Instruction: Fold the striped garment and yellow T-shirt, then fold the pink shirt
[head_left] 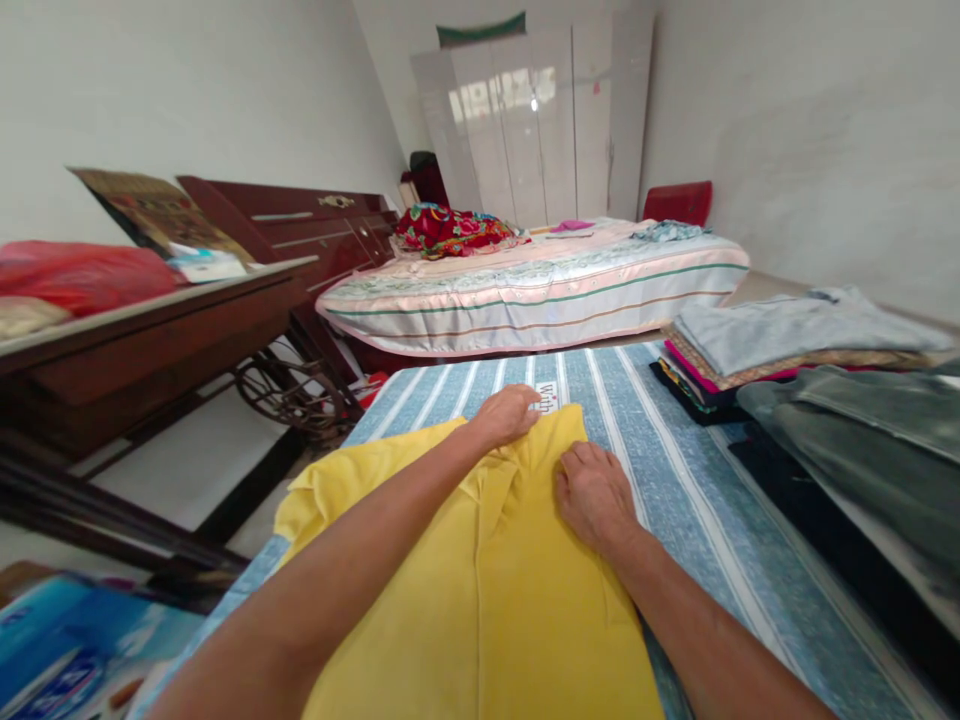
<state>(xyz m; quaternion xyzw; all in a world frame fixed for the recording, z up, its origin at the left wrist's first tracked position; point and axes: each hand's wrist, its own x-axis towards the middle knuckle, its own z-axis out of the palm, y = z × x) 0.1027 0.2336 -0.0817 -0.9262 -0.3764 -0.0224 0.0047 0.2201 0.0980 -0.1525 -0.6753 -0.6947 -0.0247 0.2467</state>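
A yellow collared shirt point(450, 570) lies spread on the blue and white striped sheet point(690, 520), its collar end pointing away from me. My left hand point(508, 415) reaches across to the far edge near the collar, its fingers closed on the fabric there. On the shirt's right edge, below the shoulder, my right hand point(596, 492) has its fingers curled against the cloth, gripping it. The left part of the shirt bunches loosely beside my left forearm. Part of the collar is creased between the two hands.
Folded clothes point(795, 345) are stacked at the right, with dark trousers point(877, 450) nearer. A second bed point(525, 310) stands beyond. At left are a sewing-machine table point(187, 320) with a red plastic bag point(82, 280) and a blue package point(82, 640) below.
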